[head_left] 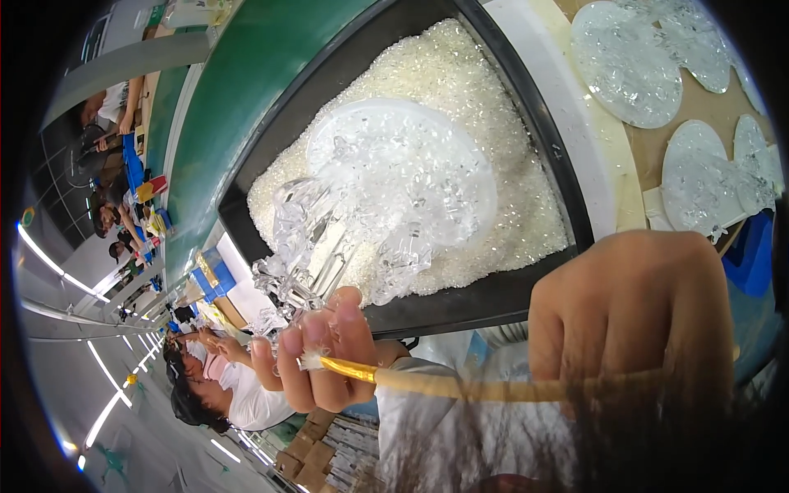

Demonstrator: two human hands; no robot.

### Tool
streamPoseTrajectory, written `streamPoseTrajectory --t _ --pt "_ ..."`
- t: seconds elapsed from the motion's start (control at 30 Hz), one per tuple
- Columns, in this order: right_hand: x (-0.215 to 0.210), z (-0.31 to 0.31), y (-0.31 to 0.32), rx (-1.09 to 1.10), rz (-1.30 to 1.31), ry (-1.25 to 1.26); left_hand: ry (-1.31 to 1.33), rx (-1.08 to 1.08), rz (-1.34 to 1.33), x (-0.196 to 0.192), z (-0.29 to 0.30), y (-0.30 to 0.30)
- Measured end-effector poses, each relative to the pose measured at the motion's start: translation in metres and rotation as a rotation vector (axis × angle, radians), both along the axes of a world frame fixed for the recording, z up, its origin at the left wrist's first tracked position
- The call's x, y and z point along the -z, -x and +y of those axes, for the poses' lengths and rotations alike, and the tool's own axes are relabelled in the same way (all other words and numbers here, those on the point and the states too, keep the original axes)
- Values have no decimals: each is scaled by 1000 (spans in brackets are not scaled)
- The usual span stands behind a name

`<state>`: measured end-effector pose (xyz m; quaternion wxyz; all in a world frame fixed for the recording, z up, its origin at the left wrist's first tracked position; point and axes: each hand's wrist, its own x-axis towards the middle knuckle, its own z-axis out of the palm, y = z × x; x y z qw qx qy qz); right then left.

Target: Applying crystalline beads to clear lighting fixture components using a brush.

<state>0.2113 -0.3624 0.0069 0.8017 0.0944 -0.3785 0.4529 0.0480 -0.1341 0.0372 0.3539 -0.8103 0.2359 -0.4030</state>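
My left hand (pixel 325 353) is closed around the lower end of a clear, faceted ornament (pixel 320 255) with long transparent rods. Above the fingers, the ornament reaches over the beads and overlaps a round, frosted-looking disc (pixel 411 156). Whether the disc is part of the same piece I cannot tell. My right hand (pixel 633 308) is curled in a fist around a paintbrush (pixel 444 384) with a pale wooden handle and gold ferrule. Its light bristles come close to my left fingers; whether they touch is unclear. Small clear beads (pixel 460 66) fill a black tray (pixel 279 82) under the disc.
Several glittery rounded plates (pixel 629 66) lie on brown board at the right. A blue bin (pixel 749 255) stands below them. The green tabletop (pixel 238 74) runs along the left. A person in white (pixel 255 398) sits nearby, with several others farther along the benches. Cardboard boxes (pixel 304 448) are stacked below.
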Motion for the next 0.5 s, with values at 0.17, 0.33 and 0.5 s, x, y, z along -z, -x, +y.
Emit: streamPoseTrajectory --t 0.17,0.33,0.5 --pt "-8 -2 -7 6 -14 17 -6 -37 14 -4 -4 5" --pt "-8 1 -3 253 -82 162 70 36 -70 4 -1 -1" --pt "-9 -9 0 747 -243 360 93 42 -110 5 -6 0"
